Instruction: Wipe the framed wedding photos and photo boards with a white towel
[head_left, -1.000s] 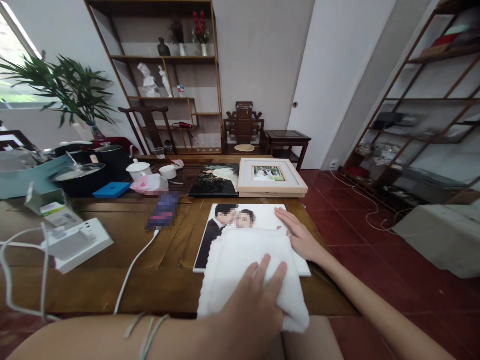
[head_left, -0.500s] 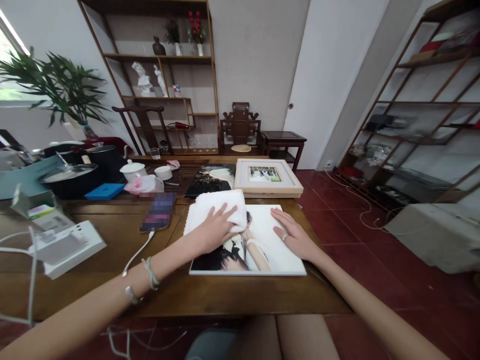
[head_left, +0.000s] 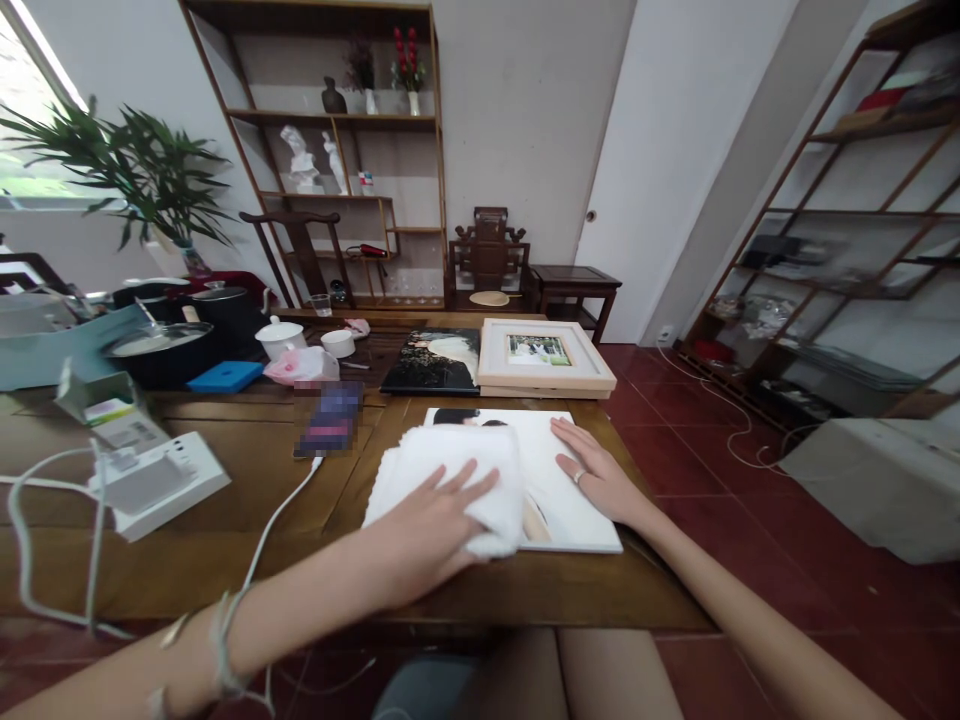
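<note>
A large photo print point(head_left: 570, 510) lies flat on the wooden table point(head_left: 315, 480) in front of me. My left hand point(head_left: 431, 520) presses a folded white cloth point(head_left: 457, 470) onto the print's left half, fingers spread flat on the cloth. Flat on the print's right edge rests my right hand point(head_left: 596, 475), fingers stretched out and a ring on one finger. The cloth hides most of the picture.
Behind the print lie a dark photo point(head_left: 435, 362) and a pale wooden frame point(head_left: 544, 355). A phone point(head_left: 330, 420) with a white cable, a white box point(head_left: 161, 480), pots point(head_left: 161, 350), cups and a blue box crowd the table's left. Shelves and chairs stand behind.
My left hand has drawn the white cloth from the print's far left corner back toward me along its left half. The right hand has stayed on the right edge.
</note>
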